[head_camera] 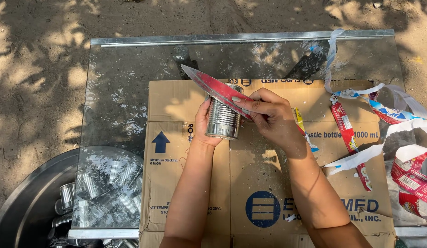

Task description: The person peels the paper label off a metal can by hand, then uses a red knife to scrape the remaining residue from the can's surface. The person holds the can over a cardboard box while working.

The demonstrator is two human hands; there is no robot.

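From the head view, a glass table top (121,92) with a metal rail along its far edge stands outdoors on bare sandy ground (34,69) dappled with leaf shadow. A flattened cardboard sheet (268,183) printed in blue covers most of the glass from the middle to the near edge. One ribbed tin can (221,118) with its label stripped is held upright just above the cardboard, near its far edge. The left hand (203,123) wraps its fingers around the can's left side and back, gripping it. The right hand (271,117) is closed on one knife (213,88), fingertips pressed along the flat of the blade, which lies slanted across the can's rim with its tip pointing up and to the left. To the right, torn strips of red, white and blue paper label (360,138) lie scattered over the cardboard and glass; their number cannot be counted exactly. Below the glass at the lower left, one round metal basin (25,202) holds many more bare ribbed cans (66,195), too jumbled to count
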